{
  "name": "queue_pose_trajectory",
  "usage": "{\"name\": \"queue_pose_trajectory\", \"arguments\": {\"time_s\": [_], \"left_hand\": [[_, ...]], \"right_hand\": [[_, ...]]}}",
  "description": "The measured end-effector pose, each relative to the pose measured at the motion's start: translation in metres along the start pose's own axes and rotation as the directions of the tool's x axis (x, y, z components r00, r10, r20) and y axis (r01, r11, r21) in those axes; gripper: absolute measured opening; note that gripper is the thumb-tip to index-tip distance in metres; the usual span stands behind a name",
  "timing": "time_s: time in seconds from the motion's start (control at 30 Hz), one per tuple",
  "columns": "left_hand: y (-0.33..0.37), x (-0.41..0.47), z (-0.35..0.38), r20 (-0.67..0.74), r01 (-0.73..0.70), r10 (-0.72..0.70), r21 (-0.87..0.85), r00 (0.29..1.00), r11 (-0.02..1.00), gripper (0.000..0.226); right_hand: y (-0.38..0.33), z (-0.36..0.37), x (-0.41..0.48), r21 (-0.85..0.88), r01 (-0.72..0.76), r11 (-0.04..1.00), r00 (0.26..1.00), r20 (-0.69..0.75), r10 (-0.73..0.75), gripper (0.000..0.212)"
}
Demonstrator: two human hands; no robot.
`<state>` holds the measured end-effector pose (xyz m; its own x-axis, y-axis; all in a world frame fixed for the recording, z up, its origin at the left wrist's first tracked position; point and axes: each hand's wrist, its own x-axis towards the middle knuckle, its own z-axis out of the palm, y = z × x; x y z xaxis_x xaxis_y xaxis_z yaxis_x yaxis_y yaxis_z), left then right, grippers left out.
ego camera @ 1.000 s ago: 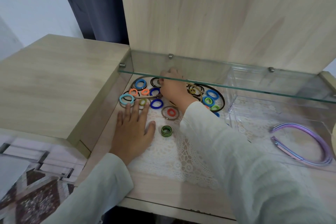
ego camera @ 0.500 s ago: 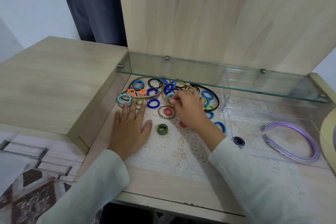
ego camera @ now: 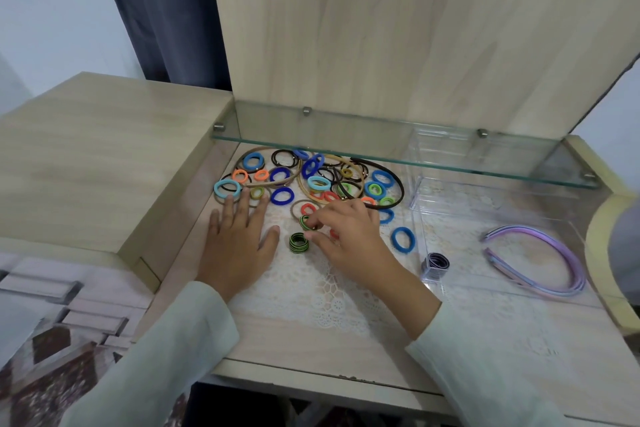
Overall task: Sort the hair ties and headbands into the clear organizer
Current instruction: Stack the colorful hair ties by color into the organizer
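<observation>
Hair ties (ego camera: 282,195) in many colours lie heaped on the lace mat (ego camera: 311,291), just left of the clear organizer (ego camera: 485,204), which holds purple headbands (ego camera: 554,242). The right hand (ego camera: 349,239) pinches a green-and-black striped tie (ego camera: 305,221) just beyond a matching stack (ego camera: 299,243). The left hand (ego camera: 239,243) lies flat beside them on the mat, fingers spread.

We see green-and-black striped hair ties (ego camera: 299,243) near, blue, orange and teal loose ties (ego camera: 282,195) far, lilac headbands (ego camera: 519,228) right, on a white lace mat (ego camera: 304,291).
</observation>
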<state>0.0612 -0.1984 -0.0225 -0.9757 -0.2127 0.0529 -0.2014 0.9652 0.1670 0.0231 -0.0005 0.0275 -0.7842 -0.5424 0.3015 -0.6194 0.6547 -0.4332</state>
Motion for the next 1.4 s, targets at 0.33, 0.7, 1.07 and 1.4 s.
{"name": "queue_pose_trajectory", "arguments": {"time_s": [0.33,0.7,1.07,1.4], "left_hand": [[0.0,0.001,-0.001,0.007,0.001,-0.001,-0.007,1.0,1.0,0.078],[-0.002,0.0,0.001,-0.007,-0.016,0.016,-0.015,1.0,1.0,0.081],[-0.005,0.008,-0.012,0.225,-0.022,0.049,-0.121,0.973,0.992,0.073],[-0.018,-0.001,-0.03,0.234,-0.234,0.325,-0.345,0.916,0.909,0.057]], "right_hand": [[-0.01,0.006,-0.005,-0.204,0.084,0.975,0.996,0.013,-0.083,0.016],[-0.011,0.006,-0.004,-0.297,0.111,0.948,0.99,0.117,-0.079,0.027],[-0.016,-0.002,0.008,-0.32,0.109,0.941,0.949,0.316,-0.002,0.035],[-0.022,-0.007,0.008,-0.323,0.093,0.942,0.939,0.343,0.024,0.031]]}}
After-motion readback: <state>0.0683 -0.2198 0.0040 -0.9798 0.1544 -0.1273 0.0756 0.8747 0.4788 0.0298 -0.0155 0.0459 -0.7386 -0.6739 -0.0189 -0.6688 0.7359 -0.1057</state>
